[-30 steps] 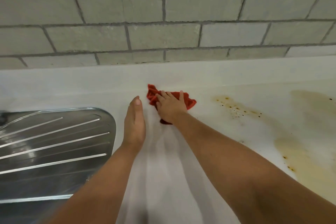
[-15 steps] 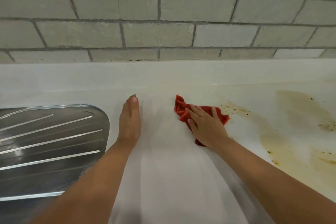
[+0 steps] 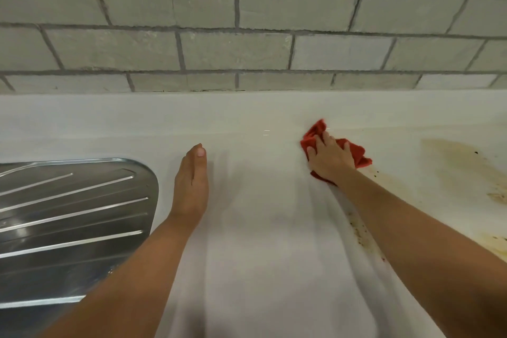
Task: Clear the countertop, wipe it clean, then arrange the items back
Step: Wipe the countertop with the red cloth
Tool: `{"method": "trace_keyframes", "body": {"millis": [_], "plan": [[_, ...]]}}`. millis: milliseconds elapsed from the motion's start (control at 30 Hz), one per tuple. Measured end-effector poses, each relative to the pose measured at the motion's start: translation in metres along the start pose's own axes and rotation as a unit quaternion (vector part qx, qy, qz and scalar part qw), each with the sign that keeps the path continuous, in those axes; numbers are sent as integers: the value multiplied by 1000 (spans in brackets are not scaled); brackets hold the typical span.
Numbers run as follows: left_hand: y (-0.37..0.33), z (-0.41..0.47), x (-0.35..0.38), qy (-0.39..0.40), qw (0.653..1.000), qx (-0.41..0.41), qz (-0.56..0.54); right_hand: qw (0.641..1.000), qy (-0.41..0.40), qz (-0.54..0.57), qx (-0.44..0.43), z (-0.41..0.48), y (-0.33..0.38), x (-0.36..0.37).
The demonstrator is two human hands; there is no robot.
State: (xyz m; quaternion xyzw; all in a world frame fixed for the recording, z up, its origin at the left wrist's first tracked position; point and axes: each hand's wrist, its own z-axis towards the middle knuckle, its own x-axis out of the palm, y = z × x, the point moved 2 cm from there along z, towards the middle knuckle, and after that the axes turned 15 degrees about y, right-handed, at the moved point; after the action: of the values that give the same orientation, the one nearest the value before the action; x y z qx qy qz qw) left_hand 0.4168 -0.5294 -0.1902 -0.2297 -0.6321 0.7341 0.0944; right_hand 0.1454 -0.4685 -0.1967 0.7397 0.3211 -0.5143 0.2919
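Head view: a white countertop (image 3: pixel 260 228) runs left to right below a wall of grey tiles (image 3: pixel 247 49), with a ribbed steel drainboard (image 3: pixel 68 214) set into it at the left. The red cloth (image 3: pixel 359 155) lies crumpled on the far part of the counter, right of centre, close to where the surface rises toward the wall. Its long axis runs on a diagonal, from a pointed tip at the far left that aims toward the wall to a bunched end at the near right; a small fold shows near the wrist. The right hand (image 3: pixel 330 160) lies on top of it, palm down, fingers spread and fairly straight, pressing the cloth onto the counter rather than clutching it. The left hand (image 3: pixel 190 186) rests on the counter just right of the drainboard, well apart from the cloth, standing on its little-finger edge with the thumb uppermost and the fingers straight and together, pointing toward the wall; it holds nothing. Right of the cloth spreads a yellow-brown stain (image 3: pixel 461 156) with dark specks, and more specks (image 3: pixel 362 230) lie along the right forearm.
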Motion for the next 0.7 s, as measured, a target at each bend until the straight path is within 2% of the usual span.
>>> {"method": "trace_keyframes", "body": {"millis": [100, 167, 333, 433, 567, 633, 700], "plan": [[-2, -1, 2, 4, 1000, -3, 7, 998, -4, -28, -62, -42, -3, 19], [-2, -2, 2, 8, 1000, -6, 12, 997, -12, -27, -66, -41, -10, 18], [-2, 0, 5, 11, 1000, -10, 12, 999, -5, 15, 48, 21, -21, -10], [-1, 1, 4, 11, 1000, -12, 18, 999, -13, 3, 53, 35, 1, -8], [-1, 1, 3, 7, 999, -21, 39, 994, 15, -32, -103, 5, 69, 12], [-2, 0, 3, 2, 999, -19, 32, 977, 17, -60, -206, -25, 87, 22], [-3, -1, 3, 0, 1000, -17, 24, 946, 21, -56, -319, -56, 75, 26]]}}
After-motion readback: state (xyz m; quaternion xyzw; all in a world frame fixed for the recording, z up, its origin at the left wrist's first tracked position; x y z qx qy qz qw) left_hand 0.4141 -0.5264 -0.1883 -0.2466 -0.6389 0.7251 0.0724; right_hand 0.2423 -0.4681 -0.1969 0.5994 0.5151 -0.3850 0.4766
